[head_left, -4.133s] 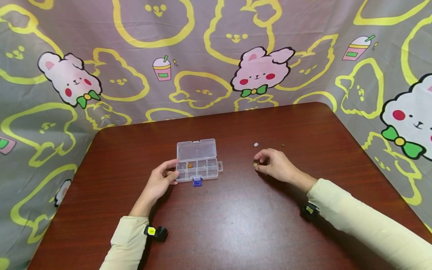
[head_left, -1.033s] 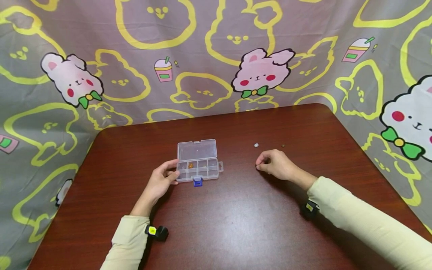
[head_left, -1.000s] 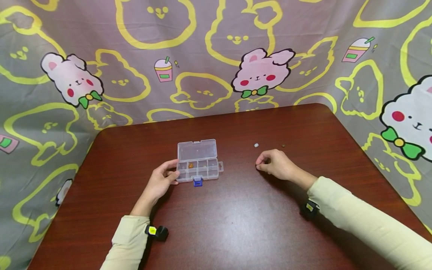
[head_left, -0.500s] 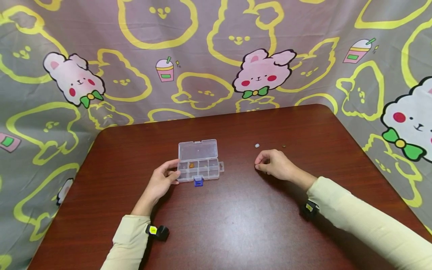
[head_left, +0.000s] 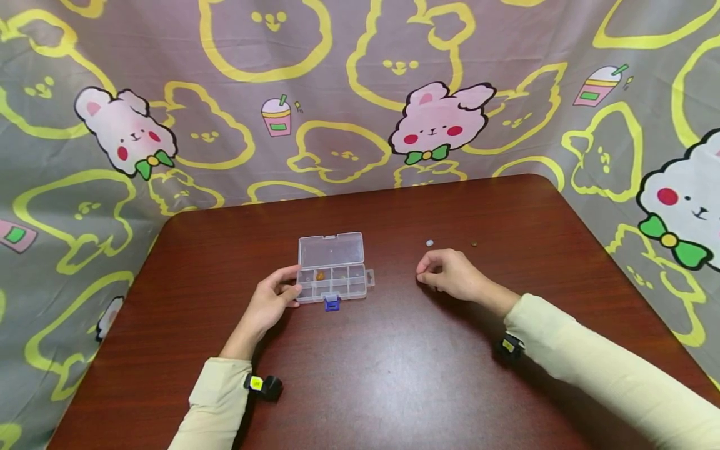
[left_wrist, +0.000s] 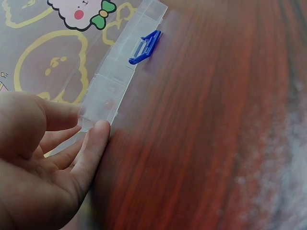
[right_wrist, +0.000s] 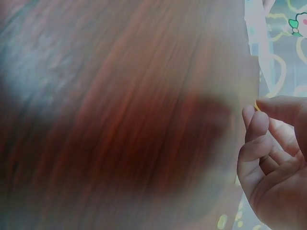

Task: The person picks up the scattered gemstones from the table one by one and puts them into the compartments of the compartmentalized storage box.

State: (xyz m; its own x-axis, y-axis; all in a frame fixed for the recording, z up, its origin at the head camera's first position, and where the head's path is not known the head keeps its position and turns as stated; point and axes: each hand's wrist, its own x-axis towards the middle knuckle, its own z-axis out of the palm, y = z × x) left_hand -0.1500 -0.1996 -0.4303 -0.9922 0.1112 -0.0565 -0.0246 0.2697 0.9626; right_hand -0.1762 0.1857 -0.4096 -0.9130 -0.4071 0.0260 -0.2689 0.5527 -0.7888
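Observation:
A clear plastic compartment box [head_left: 332,290] with a blue latch [head_left: 332,304] lies on the table with its lid raised at the back. My left hand [head_left: 274,297] grips the box's left end, thumb at the front corner; in the left wrist view the fingers [left_wrist: 98,136] hold that end. An orange bead [head_left: 320,275] sits in a back compartment, with small pale bits in others. To the right of the box, my right hand [head_left: 450,275] pinches a small yellowish bead [right_wrist: 257,106], mostly hidden by the fingertips.
Behind the right hand lie a whitish bead [head_left: 430,243] and a small dark greenish bead [head_left: 474,244]. The brown wooden table [head_left: 360,375] is backed by a printed curtain [head_left: 337,94]. A hanging tab [head_left: 370,278] sticks out from the box's right end.
Some seconds ago the yellowish bead showed at the right fingertips; now they cover it. My right hand has just shifted slightly left toward the box. My left hand stays on the box.

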